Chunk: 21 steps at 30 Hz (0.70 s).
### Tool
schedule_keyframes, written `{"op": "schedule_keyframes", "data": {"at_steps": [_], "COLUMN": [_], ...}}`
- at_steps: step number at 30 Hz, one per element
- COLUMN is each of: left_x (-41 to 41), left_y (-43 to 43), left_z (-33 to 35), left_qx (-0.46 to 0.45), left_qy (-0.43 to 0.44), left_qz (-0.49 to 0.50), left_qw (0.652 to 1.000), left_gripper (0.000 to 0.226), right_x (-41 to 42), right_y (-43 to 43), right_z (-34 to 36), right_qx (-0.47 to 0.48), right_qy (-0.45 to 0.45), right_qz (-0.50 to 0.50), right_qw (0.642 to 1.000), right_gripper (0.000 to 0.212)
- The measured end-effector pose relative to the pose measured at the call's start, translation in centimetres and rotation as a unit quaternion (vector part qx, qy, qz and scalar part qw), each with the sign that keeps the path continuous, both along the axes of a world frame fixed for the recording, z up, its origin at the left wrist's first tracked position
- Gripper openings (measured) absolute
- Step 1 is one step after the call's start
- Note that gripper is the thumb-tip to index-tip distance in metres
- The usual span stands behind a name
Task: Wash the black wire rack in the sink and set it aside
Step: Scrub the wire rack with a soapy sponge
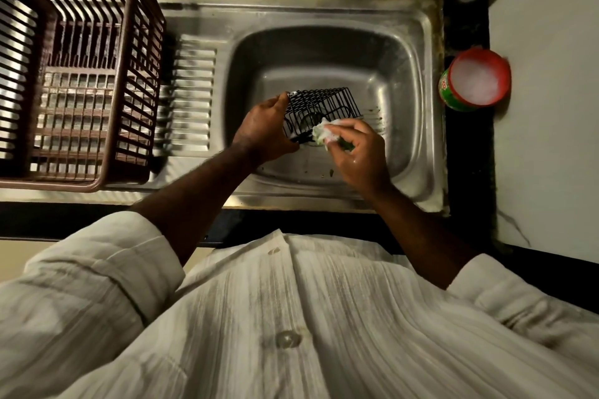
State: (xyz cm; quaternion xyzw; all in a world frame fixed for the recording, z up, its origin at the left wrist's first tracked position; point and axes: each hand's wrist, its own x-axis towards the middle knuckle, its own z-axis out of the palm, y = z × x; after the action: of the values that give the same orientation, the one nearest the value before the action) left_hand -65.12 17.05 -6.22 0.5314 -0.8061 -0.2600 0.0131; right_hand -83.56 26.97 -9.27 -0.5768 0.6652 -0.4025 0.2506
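Inside sink (409,42), left hand (264,130) gripping black wire rack (324,103), right hand (360,154) gripping scrubber (323,133)

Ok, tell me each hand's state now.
Left hand: closed, gripping the black wire rack.
Right hand: closed, holding a soapy green scrub pad.

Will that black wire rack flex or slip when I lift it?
Probably stiff: the black wire rack holds its box shape in the left hand. Likely light: mostly open wire. Possibly slippery: a foamy green scrubber touches it.
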Motion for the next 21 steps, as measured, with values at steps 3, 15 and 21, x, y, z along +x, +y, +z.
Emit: {"op": "schedule_keyframes", "data": {"at_steps": [3, 15, 21], "left_x": [-0.1, -0.3, 0.1], "left_y": [-0.3, -0.6, -0.4], "left_z": [0.2, 0.4, 0.3], "left_qx": [0.008, 0.012, 0.015], "left_qy": [-0.004, -0.006, 0.009], "left_qz": [0.002, -0.009, -0.003], "left_qw": [1.0, 1.0, 1.0], "left_gripper": [0.094, 0.093, 0.096], "right_x": [-0.3, -6.3, -7.2], "right_y": [-0.7, -6.0, -5.7], "right_z": [-0.9, -5.6, -2.7], "right_qx": [0.006, 0.28, 0.302], "right_qy": [0.016, 0.102, 0.062], "right_qz": [-0.013, -0.128, -0.196], "right_qw": [1.0, 0.946, 0.931], "right_gripper": [0.026, 0.025, 0.035]}}
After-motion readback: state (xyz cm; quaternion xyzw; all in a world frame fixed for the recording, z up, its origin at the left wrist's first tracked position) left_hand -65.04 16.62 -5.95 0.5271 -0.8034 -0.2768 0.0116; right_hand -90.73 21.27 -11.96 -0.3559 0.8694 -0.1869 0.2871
